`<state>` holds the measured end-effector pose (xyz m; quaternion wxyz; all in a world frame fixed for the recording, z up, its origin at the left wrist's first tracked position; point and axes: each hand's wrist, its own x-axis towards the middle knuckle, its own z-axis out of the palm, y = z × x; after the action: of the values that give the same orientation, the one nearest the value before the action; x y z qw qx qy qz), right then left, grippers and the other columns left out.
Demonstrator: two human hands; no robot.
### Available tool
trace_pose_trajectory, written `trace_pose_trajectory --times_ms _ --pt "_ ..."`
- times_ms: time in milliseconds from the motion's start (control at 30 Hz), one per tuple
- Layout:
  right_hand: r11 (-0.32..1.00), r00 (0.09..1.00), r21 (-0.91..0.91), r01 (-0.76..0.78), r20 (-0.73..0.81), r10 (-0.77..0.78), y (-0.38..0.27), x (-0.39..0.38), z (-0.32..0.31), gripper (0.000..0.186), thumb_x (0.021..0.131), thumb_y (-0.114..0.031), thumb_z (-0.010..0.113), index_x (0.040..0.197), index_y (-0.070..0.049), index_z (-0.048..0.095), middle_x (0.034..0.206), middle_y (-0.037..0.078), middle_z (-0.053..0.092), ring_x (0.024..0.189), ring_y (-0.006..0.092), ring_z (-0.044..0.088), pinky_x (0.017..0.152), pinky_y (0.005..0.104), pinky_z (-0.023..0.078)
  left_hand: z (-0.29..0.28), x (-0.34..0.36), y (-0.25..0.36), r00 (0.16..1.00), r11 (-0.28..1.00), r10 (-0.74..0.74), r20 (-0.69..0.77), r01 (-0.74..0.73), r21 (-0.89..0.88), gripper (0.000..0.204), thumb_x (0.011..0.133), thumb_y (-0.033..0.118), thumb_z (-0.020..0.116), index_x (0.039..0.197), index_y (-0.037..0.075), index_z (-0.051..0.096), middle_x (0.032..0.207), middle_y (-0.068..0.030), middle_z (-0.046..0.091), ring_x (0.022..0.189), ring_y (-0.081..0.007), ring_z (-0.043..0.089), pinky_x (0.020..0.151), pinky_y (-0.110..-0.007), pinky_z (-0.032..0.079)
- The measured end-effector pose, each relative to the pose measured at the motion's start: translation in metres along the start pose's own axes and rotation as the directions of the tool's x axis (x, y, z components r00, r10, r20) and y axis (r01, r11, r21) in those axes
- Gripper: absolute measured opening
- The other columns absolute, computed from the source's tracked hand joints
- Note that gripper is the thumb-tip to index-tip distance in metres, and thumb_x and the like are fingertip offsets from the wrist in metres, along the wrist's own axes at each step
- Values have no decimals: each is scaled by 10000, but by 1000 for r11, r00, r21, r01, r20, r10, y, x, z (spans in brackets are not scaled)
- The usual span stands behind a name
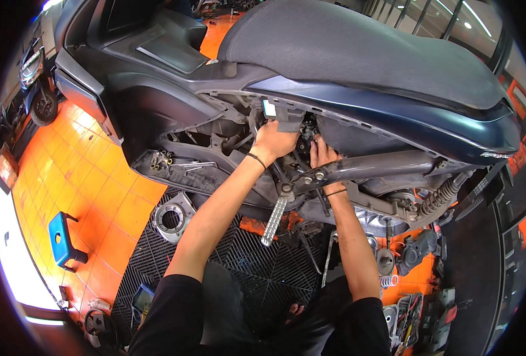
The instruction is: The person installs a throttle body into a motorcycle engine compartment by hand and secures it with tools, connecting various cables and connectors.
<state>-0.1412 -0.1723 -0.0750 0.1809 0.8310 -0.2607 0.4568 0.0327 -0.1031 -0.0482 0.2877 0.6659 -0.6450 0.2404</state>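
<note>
A large dark scooter [358, 127] stands side-on before me, with an opening in its body below the seat [358, 53]. Into that opening reaches my left hand [276, 141], up against a black box-like part [288, 118] with a white label; its fingertips are hidden among the parts. Just to the right, my right hand [324, 153] has its fingers bent together at small dark engine parts [306, 135], above the black frame tube [381, 168]. What those fingers hold, if anything, is too small to make out. A silver footpeg [275, 221] sticks out below, between my forearms.
Bolts and a wrench [194, 164] lie on the scooter's footboard. A round metal cover [171, 217] rests on the black floor mat [227, 261]. Removed parts and a coil spring [388, 281] are at the lower right. A blue stool [64, 240] stands left on orange tiles.
</note>
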Motion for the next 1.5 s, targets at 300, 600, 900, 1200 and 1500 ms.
trace_pose_trajectory --times_ms 300,600,900,1200,1500 --pt "991 959 16 -130 257 121 -7 6 -11 233 968 -292 528 1128 -125 560 784 210 669 657 397 659 584 488 533 -8 0 4 998 995 -32 61 38 -91 329 859 222 556 1168 115 591 901 -151 691 754 -365 689 650 -454 574" --pt "997 980 74 -25 198 10 -11 7 -10 204 975 -197 536 1159 -111 551 989 198 676 851 396 666 677 465 537 -8 -3 0 998 1000 -4 66 6 -28 182 802 196 575 933 107 666 872 -128 695 793 -337 688 709 -413 567" --pt "945 931 267 -191 355 88 3 6 -18 285 976 -218 528 1228 -85 531 966 221 649 883 403 639 767 486 488 -29 -8 -2 957 991 131 259 -131 -18 226 861 243 572 982 81 672 990 -160 673 961 -366 638 937 -437 458" --pt "843 865 456 -286 501 23 10 -7 -42 370 980 -200 553 1338 -124 495 888 108 576 778 233 558 769 370 466 -128 -148 -92 986 975 -53 -156 17 -221 229 868 155 632 1082 93 687 1135 -107 655 1113 -288 579 969 -432 446" --pt "880 851 386 -276 523 38 13 -8 -51 269 986 -268 540 1204 -115 575 927 146 641 893 273 616 824 396 472 -80 -230 -162 827 810 -536 168 560 -176 231 831 160 663 1031 51 700 971 -179 681 912 -341 655 828 -421 514"
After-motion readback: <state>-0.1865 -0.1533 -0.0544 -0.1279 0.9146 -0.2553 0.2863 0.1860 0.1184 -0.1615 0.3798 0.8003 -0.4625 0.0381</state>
